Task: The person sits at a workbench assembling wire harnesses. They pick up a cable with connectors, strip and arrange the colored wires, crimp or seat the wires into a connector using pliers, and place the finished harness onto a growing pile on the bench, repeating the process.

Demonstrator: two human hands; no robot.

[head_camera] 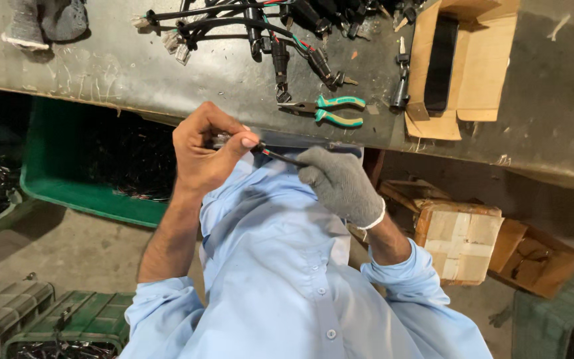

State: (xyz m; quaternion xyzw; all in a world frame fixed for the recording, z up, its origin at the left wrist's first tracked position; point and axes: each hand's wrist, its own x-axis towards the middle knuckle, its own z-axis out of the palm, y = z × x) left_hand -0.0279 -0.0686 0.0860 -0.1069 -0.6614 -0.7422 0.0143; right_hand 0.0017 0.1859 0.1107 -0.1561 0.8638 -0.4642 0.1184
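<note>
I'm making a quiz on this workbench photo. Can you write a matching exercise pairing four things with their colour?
Things:
1. pliers handles
2. glove on the right hand
3. shirt
4. open box on the bench

Colours:
A. light blue
B. brown cardboard
C. green
D. grey

Pairs: 1-C, 2-D, 3-A, 4-B
</note>
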